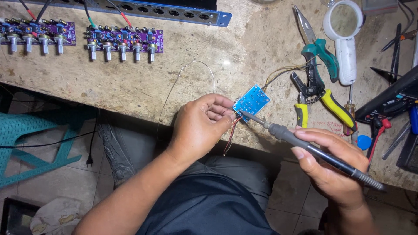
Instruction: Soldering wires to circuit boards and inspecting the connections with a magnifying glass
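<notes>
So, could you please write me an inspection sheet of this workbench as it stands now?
Surface: worn, stained workbench.
Job's things: small blue circuit board at the bench edge; soldering iron with its tip on the board; thin solder wire looping up.
Clutter: two purple boards with knobs, pliers, yellow-handled wire stripper, white magnifier, meter.
Hands: left hand pinches the board; right hand grips the iron.
Cables: thin wires leaving the board.
Surroundings: tiled floor, teal plastic chair.
</notes>
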